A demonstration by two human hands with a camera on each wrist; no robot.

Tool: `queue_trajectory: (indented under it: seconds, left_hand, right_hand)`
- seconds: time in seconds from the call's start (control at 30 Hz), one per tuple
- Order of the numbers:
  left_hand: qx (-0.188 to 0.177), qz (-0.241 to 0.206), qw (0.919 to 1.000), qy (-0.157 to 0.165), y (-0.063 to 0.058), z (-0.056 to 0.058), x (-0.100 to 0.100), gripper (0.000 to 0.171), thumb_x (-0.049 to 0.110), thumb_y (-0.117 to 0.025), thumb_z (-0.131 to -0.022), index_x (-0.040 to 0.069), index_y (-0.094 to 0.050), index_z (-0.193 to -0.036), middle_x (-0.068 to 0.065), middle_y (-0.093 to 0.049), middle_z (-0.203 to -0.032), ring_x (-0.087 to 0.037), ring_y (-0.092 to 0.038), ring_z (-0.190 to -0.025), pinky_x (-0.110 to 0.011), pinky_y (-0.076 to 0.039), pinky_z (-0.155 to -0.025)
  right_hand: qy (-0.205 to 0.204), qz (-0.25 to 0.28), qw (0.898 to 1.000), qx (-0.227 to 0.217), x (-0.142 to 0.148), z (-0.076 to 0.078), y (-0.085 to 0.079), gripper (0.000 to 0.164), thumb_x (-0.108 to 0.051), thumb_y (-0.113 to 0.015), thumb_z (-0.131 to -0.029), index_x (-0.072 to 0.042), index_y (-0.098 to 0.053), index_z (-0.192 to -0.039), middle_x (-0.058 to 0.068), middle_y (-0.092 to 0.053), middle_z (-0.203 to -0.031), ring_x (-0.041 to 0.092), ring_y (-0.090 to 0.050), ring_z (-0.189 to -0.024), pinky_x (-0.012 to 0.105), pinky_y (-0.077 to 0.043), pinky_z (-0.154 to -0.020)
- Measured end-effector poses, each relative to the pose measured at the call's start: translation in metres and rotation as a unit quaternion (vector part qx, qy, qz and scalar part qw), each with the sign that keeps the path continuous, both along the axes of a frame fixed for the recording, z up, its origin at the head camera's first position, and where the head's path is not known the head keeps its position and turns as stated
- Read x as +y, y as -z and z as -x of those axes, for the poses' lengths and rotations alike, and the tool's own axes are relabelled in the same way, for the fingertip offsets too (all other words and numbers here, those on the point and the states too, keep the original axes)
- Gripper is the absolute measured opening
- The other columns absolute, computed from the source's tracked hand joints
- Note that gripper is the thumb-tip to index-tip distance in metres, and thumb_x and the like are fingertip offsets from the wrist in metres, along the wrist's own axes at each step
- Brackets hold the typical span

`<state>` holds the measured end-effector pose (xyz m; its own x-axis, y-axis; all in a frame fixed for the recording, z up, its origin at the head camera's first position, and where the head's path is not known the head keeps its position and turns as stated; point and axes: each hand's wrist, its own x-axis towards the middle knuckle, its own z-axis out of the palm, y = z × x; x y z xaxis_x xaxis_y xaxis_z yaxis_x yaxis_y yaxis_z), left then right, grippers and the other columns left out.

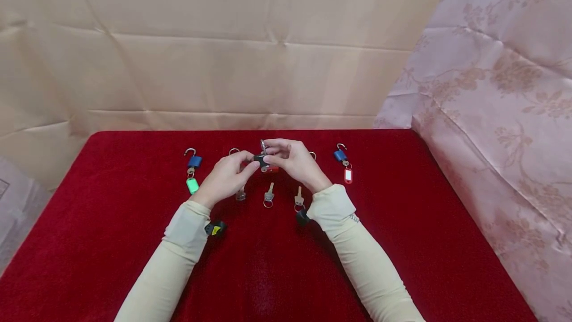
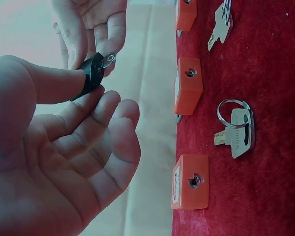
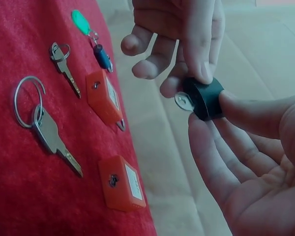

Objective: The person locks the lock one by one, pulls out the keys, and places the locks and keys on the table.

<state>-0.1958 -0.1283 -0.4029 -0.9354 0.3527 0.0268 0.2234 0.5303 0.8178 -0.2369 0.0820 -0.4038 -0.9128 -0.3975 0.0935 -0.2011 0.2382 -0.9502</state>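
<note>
Both hands hold one black padlock [image 1: 259, 160] above the far part of the red table. My left hand [image 1: 225, 175] pinches its body between thumb and fingertips. From the other side my right hand [image 1: 296, 164] grips it, thumb on the near face. The shackle [image 1: 262, 146] points up in the head view. A small silver key [image 3: 184, 101] sticks out of the bottom of the body, its round head showing. Orange padlocks [image 2: 189, 86] stand on the table beyond the hands, largely covered by them in the head view.
Three loose keys [image 1: 268, 196] with rings lie in a row nearer me. At the left is an open blue padlock [image 1: 194, 161] with a green tag [image 1: 192, 185]; at the right, another blue padlock [image 1: 340, 155] with a red tag [image 1: 348, 176]. A beige cloth [image 1: 223, 78] hangs behind the table.
</note>
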Motion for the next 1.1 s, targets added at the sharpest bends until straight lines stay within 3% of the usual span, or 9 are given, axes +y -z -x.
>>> queue_trajectory:
  seconds: [0.23, 0.37, 0.5, 0.63, 0.73, 0.93, 1.1]
  left_hand:
    - [-0.010, 0.002, 0.9999, 0.002, -0.0007, -0.0008, -0.0011, 0.020, 0.028, -0.058, -0.105, 0.012, -0.062, -0.117, -0.014, -0.059, -0.063, -0.037, -0.063, -0.056, -0.040, -0.050, -0.056]
    - [-0.008, 0.008, 0.9999, 0.002, 0.0002, -0.0005, -0.0015, 0.021, 0.029, -0.058, -0.104, 0.012, -0.062, -0.117, -0.018, -0.061, -0.066, -0.035, -0.064, -0.056, -0.041, -0.051, -0.058]
    - [0.002, 0.011, 0.9999, 0.004, 0.0018, 0.0006, -0.0019, 0.023, 0.030, -0.058, -0.104, 0.012, -0.062, -0.118, -0.013, -0.061, -0.065, -0.034, -0.064, -0.056, -0.040, -0.051, -0.059]
    - [0.009, 0.001, 0.9999, 0.010, 0.0030, 0.0015, -0.0017, 0.024, 0.030, -0.058, -0.104, 0.011, -0.063, -0.117, -0.007, -0.057, -0.061, -0.034, -0.062, -0.054, -0.038, -0.049, -0.056]
    - [0.009, -0.006, 0.9998, 0.014, 0.0024, 0.0015, -0.0014, 0.022, 0.029, -0.057, -0.105, 0.011, -0.063, -0.117, -0.008, -0.056, -0.060, -0.034, -0.062, -0.053, -0.037, -0.049, -0.054]
    - [-0.002, 0.002, 1.0000, 0.010, -0.0002, 0.0011, -0.0015, 0.022, 0.029, -0.057, -0.105, 0.012, -0.061, -0.119, -0.020, -0.060, -0.067, -0.035, -0.063, -0.054, -0.040, -0.050, -0.058]
    - [-0.006, 0.013, 0.9998, 0.013, -0.0007, 0.0006, -0.0007, 0.021, 0.029, -0.057, -0.104, 0.012, -0.061, -0.118, -0.015, -0.059, -0.065, -0.033, -0.063, -0.054, -0.040, -0.049, -0.057]
  right_hand:
    - [-0.010, 0.001, 1.000, -0.001, -0.0004, 0.0010, 0.0008, 0.036, -0.001, -0.070, -0.094, 0.003, -0.065, -0.130, 0.017, -0.074, -0.110, 0.022, -0.073, -0.097, 0.029, -0.056, -0.085]
    - [-0.010, 0.012, 1.000, -0.002, -0.0010, 0.0008, 0.0010, 0.036, 0.001, -0.069, -0.094, 0.005, -0.064, -0.129, 0.020, -0.073, -0.111, 0.024, -0.073, -0.097, 0.038, -0.057, -0.087]
    - [-0.002, 0.025, 1.000, -0.001, -0.0020, 0.0005, 0.0012, 0.036, 0.003, -0.068, -0.094, 0.007, -0.064, -0.130, 0.022, -0.072, -0.110, 0.026, -0.073, -0.097, 0.041, -0.057, -0.087]
    - [0.000, 0.040, 0.999, -0.003, -0.0036, -0.0001, 0.0018, 0.038, 0.006, -0.067, -0.094, 0.009, -0.062, -0.131, 0.025, -0.072, -0.111, 0.035, -0.071, -0.101, 0.034, -0.058, -0.084]
    - [0.000, 0.053, 0.999, -0.007, -0.0050, -0.0009, 0.0016, 0.038, 0.007, -0.067, -0.093, 0.009, -0.062, -0.131, 0.026, -0.071, -0.111, 0.038, -0.070, -0.102, 0.035, -0.058, -0.083]
    - [0.001, 0.057, 0.998, -0.007, -0.0030, -0.0017, 0.0016, 0.036, -0.005, -0.068, -0.097, 0.003, -0.064, -0.131, 0.019, -0.071, -0.116, 0.042, -0.070, -0.098, 0.052, -0.056, -0.087]
    - [0.011, 0.036, 0.999, 0.005, 0.0006, -0.0014, 0.0018, 0.035, -0.014, -0.068, -0.098, -0.001, -0.066, -0.131, 0.012, -0.071, -0.116, 0.040, -0.068, -0.096, 0.056, -0.054, -0.089]
